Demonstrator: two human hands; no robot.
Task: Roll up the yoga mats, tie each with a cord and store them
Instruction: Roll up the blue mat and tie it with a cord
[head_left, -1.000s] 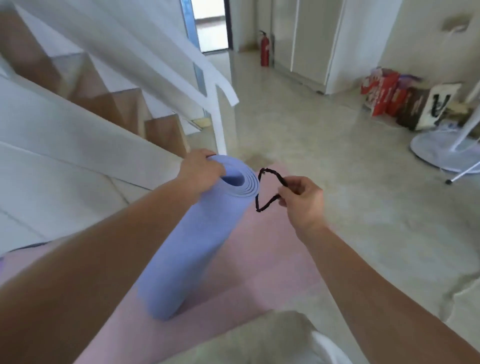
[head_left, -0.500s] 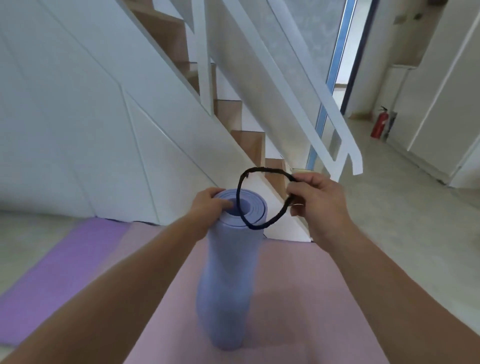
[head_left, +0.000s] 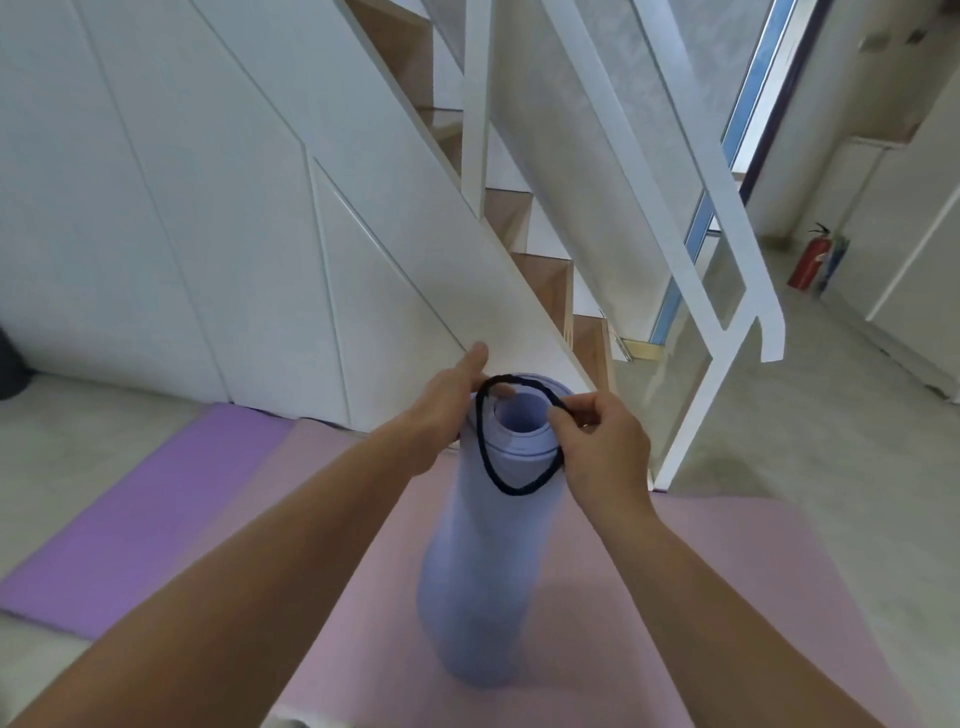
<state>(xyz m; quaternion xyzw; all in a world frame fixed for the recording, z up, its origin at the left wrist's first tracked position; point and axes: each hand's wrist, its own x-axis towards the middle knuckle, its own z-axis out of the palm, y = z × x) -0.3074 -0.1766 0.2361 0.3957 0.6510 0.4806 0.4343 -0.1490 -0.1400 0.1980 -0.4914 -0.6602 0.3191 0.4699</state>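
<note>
Head view: the rolled blue mat (head_left: 483, 571) stood upright on the pink mat (head_left: 701, 597). My right hand (head_left: 602, 447) pinched the black cord (head_left: 491, 470), looped partly over the roll's top. My left hand (head_left: 447, 410) steadied the rim, fingers straight. So lightly held, the roll might tip toward the stairs (head_left: 545, 280) or unwind.

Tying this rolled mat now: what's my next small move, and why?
Probably pull the black cord loop down past the back rim of the blue rolled mat: its near side hangs below the top, its far side lies at the rim, and your right hand pinches it.
</note>
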